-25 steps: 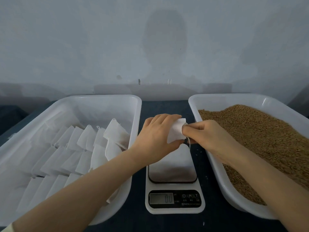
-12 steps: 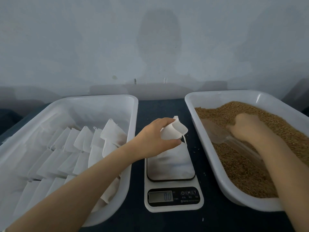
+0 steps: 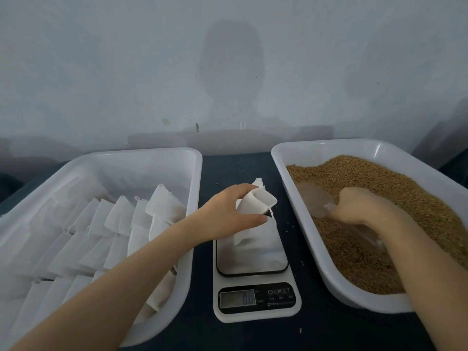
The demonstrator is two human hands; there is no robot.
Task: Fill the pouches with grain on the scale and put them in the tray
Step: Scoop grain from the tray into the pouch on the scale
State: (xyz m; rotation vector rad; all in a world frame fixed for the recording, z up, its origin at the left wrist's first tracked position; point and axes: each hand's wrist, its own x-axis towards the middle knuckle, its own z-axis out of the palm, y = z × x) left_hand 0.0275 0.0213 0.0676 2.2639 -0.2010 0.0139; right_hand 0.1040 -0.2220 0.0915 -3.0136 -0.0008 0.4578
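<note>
A white pouch (image 3: 255, 203) stands on the steel plate of the digital scale (image 3: 255, 292), its mouth held open toward the right. My left hand (image 3: 228, 214) pinches its top edge between thumb and fingers. Over in the right tray (image 3: 301, 198) of brown grain (image 3: 395, 198), my right hand (image 3: 364, 206) grips the handle of a clear plastic scoop (image 3: 314, 198), whose bowl lies on the grain at the tray's left side. The scale's display reads 0.0.
The left white tray (image 3: 162, 158) holds several rows of flat white pouches (image 3: 119, 219). Both trays and the scale sit on a dark table (image 3: 238, 171) against a pale wall. A few loose grains lie beside the scale.
My right hand let go of the pouch and moved right into the grain tray, where it took hold of the scoop. My left hand stayed on the pouch over the scale.
</note>
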